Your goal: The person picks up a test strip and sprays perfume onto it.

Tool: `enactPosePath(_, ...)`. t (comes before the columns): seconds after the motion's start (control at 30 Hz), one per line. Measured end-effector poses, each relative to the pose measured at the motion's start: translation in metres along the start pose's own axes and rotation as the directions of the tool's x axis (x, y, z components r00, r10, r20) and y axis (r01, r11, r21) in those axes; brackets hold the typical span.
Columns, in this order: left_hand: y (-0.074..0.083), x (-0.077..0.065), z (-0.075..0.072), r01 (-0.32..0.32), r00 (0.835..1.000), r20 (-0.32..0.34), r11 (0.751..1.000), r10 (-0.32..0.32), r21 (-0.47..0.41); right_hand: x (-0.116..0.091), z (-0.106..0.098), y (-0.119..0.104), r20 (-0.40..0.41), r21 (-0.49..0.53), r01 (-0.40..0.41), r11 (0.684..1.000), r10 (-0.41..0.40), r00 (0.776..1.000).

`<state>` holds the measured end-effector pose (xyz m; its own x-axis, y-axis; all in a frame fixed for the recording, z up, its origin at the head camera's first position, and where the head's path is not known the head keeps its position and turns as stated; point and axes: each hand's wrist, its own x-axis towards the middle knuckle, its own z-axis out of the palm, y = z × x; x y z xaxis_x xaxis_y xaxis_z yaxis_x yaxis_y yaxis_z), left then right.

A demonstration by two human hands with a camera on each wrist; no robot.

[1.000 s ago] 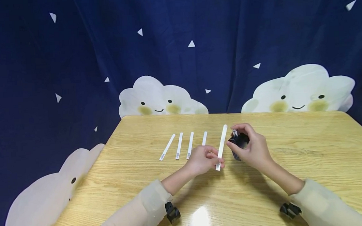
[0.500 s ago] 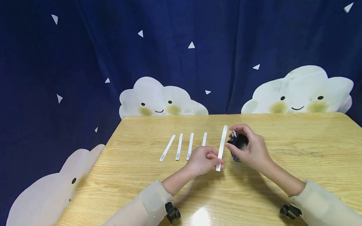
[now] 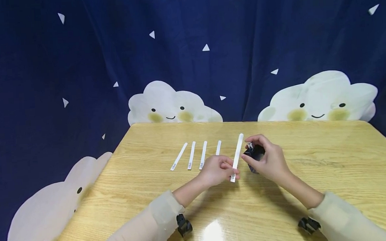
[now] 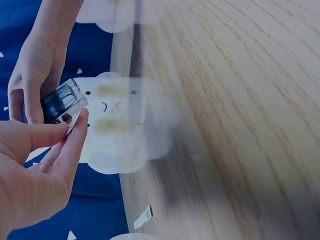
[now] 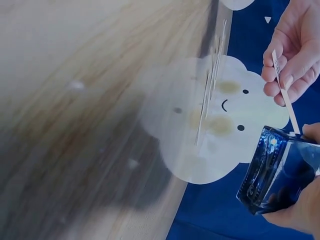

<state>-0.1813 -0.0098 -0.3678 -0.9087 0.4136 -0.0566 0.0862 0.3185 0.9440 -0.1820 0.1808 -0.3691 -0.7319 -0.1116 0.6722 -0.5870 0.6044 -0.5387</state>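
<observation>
My left hand (image 3: 215, 170) pinches a white paper test strip (image 3: 238, 151) near its printed lower end, thumb against fingers, with the strip's plain end pointing away from me. Just to its right, my right hand (image 3: 273, 160) grips a dark glass perfume bottle (image 3: 256, 154). The index fingertip lies on the bottle's silver spray top, while the thumb braces the body. In the right wrist view the bottle (image 5: 272, 175) looks blue and square-cornered, tilted, and it hides the far end of the strip (image 5: 286, 95). Both hands are held above the table.
Several more white strips (image 3: 179, 157) lie in a row on the wooden table (image 3: 329, 157), left of the hands; the left hand partly covers the rightmost. Behind the table hangs a dark blue curtain (image 3: 190, 62) with cloud faces. Each wrist carries a black camera (image 3: 184, 226).
My right hand dips slightly with the bottle, its index fingertip and the spray top now a little lower. The left hand and its strip stay nearly still.
</observation>
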Motion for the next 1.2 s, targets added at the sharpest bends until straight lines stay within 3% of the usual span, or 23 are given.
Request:
enactPosePath(0.3, -0.001, 0.004, -0.002, 0.070, 0.997, 0.026, 0.988, -0.067, -0.139, 0.004, -0.003, -0.005, -0.002, 0.063, 0.003, 0.998, -0.003, 1.000)
enactPosePath(0.4, -0.004, 0.010, -0.002, 0.121, 0.993, 0.035, 0.972, -0.117, -0.202, 0.005, -0.005, -0.007, 0.007, 0.071, 0.000, 0.997, 0.000, 1.000)
enactPosePath(0.53, -0.011, 0.021, -0.005, 0.164, 0.986, 0.020, 0.961, -0.163, -0.222, 0.004, -0.007, -0.003, 0.009, 0.093, -0.008, 0.996, 0.007, 1.000)
enactPosePath(0.6, -0.015, 0.027, -0.006, 0.177, 0.984, 0.004, 0.964, -0.180, -0.198, 0.003, -0.009, 0.002, 0.014, 0.099, -0.015, 0.995, 0.014, 1.000)
enactPosePath(0.73, -0.020, 0.035, -0.007, 0.204, 0.977, -0.041, 0.971, -0.210, -0.123, 0.002, -0.015, 0.014, 0.068, 0.092, -0.106, 0.990, 0.100, 0.993)
enactPosePath(0.97, -0.025, 0.050, -0.002, 0.235, 0.966, -0.106, 0.972, -0.235, -0.013, -0.004, -0.024, 0.038, 0.149, 0.034, -0.313, 0.949, 0.305, 0.941)
enactPosePath(1.2, -0.023, 0.060, 0.003, 0.255, 0.961, -0.125, 0.966, -0.247, 0.050, -0.005, -0.030, 0.054, 0.161, -0.035, -0.341, 0.940, 0.342, 0.926)
